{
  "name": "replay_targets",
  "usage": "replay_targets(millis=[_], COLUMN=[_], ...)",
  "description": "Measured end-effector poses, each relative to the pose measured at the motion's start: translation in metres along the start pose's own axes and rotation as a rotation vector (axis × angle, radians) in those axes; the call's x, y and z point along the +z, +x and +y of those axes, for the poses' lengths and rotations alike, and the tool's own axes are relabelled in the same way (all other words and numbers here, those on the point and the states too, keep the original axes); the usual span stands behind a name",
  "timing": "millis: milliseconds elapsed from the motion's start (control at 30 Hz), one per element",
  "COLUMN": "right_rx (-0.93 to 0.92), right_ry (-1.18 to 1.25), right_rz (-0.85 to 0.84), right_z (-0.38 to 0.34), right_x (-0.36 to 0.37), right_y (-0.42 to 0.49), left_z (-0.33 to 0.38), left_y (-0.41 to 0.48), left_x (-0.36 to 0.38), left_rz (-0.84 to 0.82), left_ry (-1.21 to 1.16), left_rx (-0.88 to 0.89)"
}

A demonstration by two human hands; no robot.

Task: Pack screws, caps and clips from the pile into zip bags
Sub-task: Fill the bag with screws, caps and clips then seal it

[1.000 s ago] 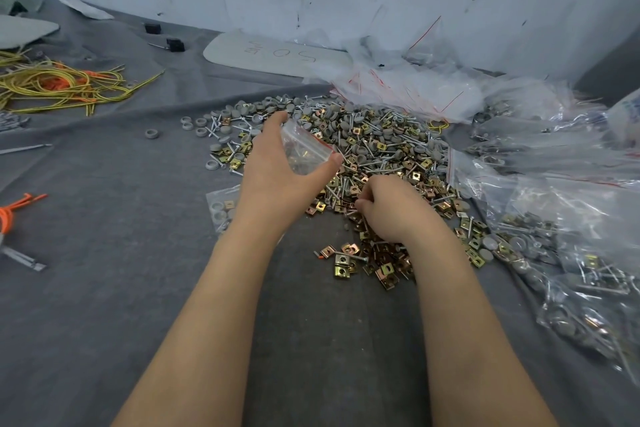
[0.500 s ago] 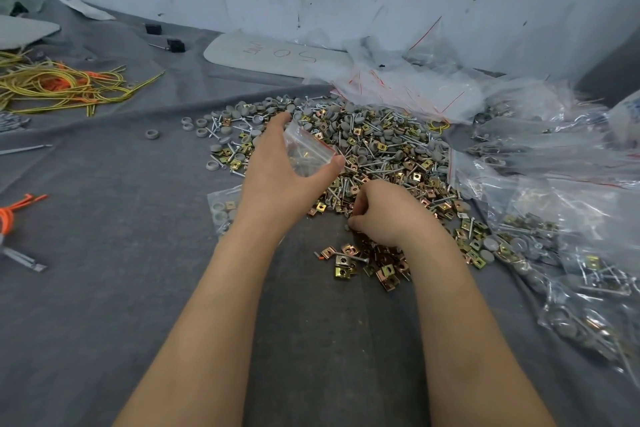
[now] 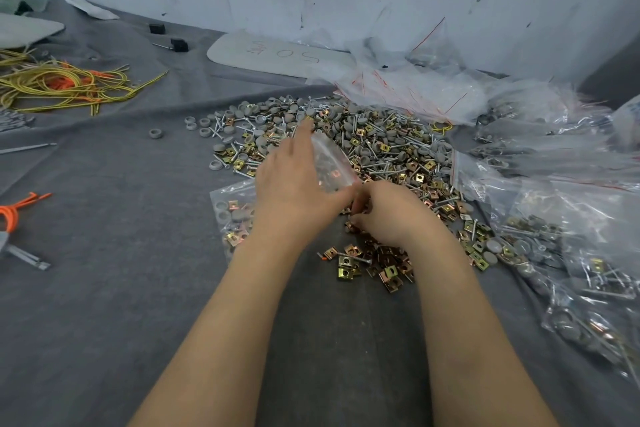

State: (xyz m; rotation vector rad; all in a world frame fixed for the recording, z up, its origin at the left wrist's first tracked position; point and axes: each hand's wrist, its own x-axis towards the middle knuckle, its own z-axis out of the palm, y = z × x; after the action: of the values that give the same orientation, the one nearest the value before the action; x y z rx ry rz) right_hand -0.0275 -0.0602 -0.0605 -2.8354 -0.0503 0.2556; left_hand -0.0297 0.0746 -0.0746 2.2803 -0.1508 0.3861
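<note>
A wide pile [image 3: 377, 146] of grey caps, silver screws and brass clips lies on the grey cloth. My left hand [image 3: 294, 184] holds a small clear zip bag [image 3: 330, 163] between thumb and fingers, just above the pile's near edge; a few clips show inside it. My right hand [image 3: 388, 215] is curled right beside the bag's mouth, pinching brass clips at its fingertips. A small heap of brass clips [image 3: 374, 265] sits below that hand. A filled zip bag [image 3: 232, 218] lies flat under my left wrist.
Filled zip bags [image 3: 561, 253] are heaped along the right side, and empty bags [image 3: 408, 87] with red strips lie behind the pile. Yellow and orange cords [image 3: 65, 83] sit far left. An orange-handled tool [image 3: 14, 218] lies at the left edge. A grey board [image 3: 277, 55] leans near the wall.
My right hand has lifted from the clip heap up and left to the bag's mouth. My left hand has tilted the bag slightly toward it.
</note>
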Motion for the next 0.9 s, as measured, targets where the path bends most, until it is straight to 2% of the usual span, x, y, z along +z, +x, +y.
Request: replay_targets(millis=[100, 233, 300, 400, 567, 667, 767, 900], right_rx=[0.002, 0.004, 0.023, 0.051, 0.044, 0.016, -0.004, -0.044], right_ry=[-0.007, -0.014, 0.051, 0.226, 0.507, 0.684, 0.762, 0.804], right_rz=[-0.023, -0.041, 0.017, 0.161, 0.372, 0.467, 0.533, 0.597], right_z=[0.0, 0.003, 0.008, 0.016, 0.024, 0.024, 0.023, 0.019], right_x=[-0.001, -0.001, -0.002, -0.003, -0.001, 0.0, 0.0, -0.001], right_y=[0.0, 0.003, 0.005, 0.01, 0.016, 0.017, 0.017, 0.016], left_z=[0.003, 0.008, 0.01, 0.012, 0.018, 0.006, -0.009, -0.014], left_y=[-0.002, -0.009, -0.011, -0.011, -0.015, -0.006, 0.003, 0.008], left_x=[0.009, 0.02, 0.022, 0.023, 0.028, 0.02, 0.011, 0.01], left_rz=[-0.042, 0.0, 0.006, -0.058, -0.157, -0.132, -0.263, -0.286], left_ry=[0.126, 0.264, 0.269, 0.242, 0.199, 0.263, 0.298, 0.268], left_rx=[0.029, 0.106, 0.147, 0.164, 0.298, 0.201, 0.047, -0.006])
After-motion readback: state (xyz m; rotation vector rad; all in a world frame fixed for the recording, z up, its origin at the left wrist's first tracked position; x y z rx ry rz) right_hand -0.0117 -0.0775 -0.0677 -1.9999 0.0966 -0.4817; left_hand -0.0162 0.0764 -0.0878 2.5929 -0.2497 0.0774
